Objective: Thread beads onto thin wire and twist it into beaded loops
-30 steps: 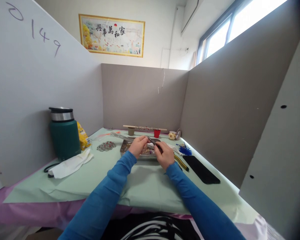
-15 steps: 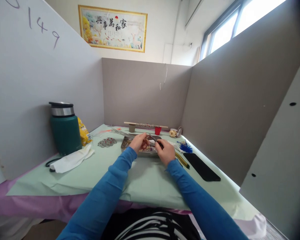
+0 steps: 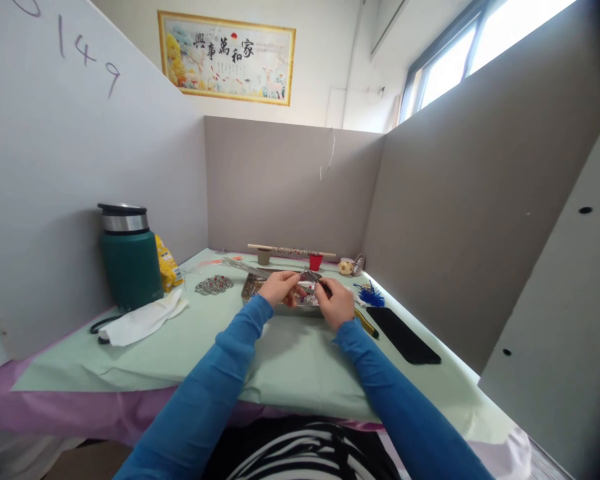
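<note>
Grey partition walls box in the bench (image 3: 290, 360). Over the metal tray (image 3: 253, 288), left hand (image 3: 279, 288) pinches a small beaded piece (image 3: 300, 293), right hand (image 3: 338, 305) is clamped on thin pliers (image 3: 314, 278). Looks light and fiddly, probably fragile; best held by the edges.

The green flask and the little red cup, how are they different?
The green flask is far bigger than the red cup. The flask stands at the table's left side beside the white cloth; the cup sits at the far edge, under a wooden stick. The flask has a dark lid and a silver band; the cup looks open on top. Both stand upright, away from both hands.
</note>
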Tool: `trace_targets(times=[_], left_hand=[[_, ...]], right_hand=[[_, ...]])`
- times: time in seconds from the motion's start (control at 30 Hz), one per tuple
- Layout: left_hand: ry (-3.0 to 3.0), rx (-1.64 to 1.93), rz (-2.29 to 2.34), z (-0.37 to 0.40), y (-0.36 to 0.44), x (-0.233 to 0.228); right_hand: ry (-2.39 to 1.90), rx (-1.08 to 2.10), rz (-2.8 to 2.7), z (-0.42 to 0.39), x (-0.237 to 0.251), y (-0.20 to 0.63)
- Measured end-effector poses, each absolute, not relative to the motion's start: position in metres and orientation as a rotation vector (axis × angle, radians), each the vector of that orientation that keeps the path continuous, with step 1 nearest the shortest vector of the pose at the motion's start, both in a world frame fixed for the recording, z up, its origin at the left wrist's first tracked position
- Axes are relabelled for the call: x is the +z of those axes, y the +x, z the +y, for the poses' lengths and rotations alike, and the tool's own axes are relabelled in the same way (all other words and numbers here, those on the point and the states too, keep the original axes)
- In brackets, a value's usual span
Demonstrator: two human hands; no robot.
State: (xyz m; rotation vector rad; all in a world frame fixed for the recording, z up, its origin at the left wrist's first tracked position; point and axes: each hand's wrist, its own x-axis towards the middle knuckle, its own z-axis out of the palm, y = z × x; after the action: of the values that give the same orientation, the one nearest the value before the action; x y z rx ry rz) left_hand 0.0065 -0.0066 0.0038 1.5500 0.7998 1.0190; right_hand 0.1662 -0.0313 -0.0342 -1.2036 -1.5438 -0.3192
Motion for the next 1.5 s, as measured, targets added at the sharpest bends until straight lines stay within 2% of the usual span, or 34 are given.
trace_targets(times=[0.27,0.43,1.5], left_hand=[[1.559,1.101,0.854,-0.001,0.021,-0.008],[1.355,0.978,0.621,-0.004,0.016,-0.004],[1.255,1.091,0.685,-0.007,0.009,0.0]], right_hand=[[-1.33,-0.644,-1.516,-0.028,-0.04,0.16],[-1.276,-0.569,-1.525,-0.03,-0.036,0.165],[-1.106,-0.468,-1.626,-0.027,-0.044,0.166]])
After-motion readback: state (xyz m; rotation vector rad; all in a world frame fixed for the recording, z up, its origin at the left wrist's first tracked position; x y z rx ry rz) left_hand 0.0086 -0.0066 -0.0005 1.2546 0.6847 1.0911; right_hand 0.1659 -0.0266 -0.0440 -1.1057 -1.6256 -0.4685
